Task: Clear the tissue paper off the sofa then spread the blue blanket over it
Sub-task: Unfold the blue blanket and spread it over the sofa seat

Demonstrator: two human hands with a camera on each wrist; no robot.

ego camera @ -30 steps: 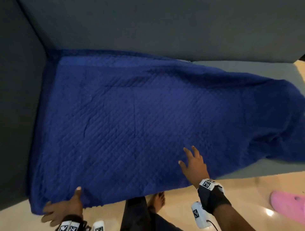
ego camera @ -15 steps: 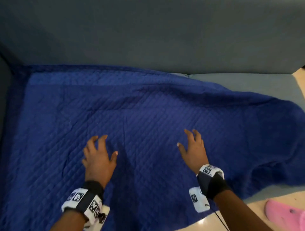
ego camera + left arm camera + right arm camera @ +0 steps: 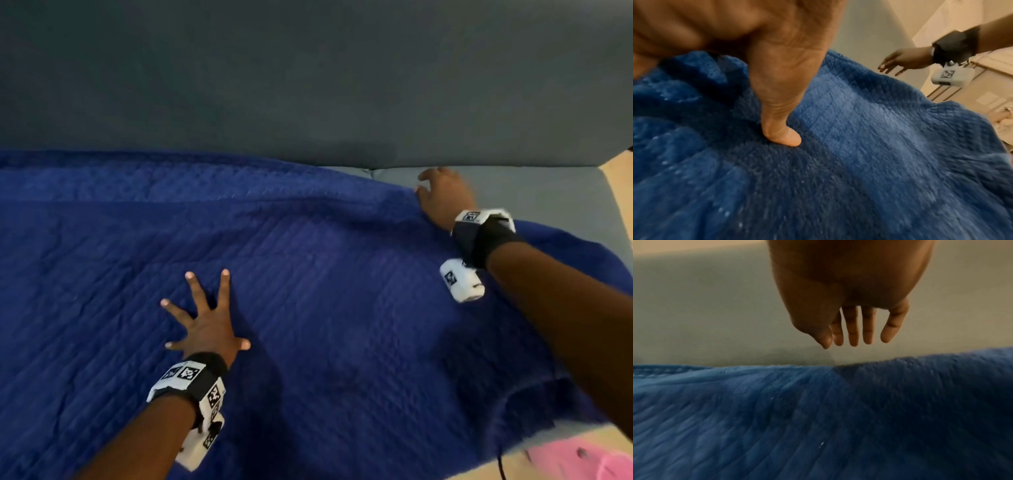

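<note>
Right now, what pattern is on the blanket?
Blue blanket, diamond-quilted stitching; clearest in the left wrist view.

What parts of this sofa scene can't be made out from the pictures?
- Quilted blue blanket: left end cut off by the head view's edge.
- Right hand: blurred in the head view; contact with the blanket unclear.
- Pink object on the floor: cut by the frame corner, blurred.
- Tissue paper: in no view.

Bare seat strip (image 3: pixel 534 185) open beyond the blanket (image 3: pixel 342 291) edge, sofa backrest (image 3: pixel 308 85) a wall behind.
</note>
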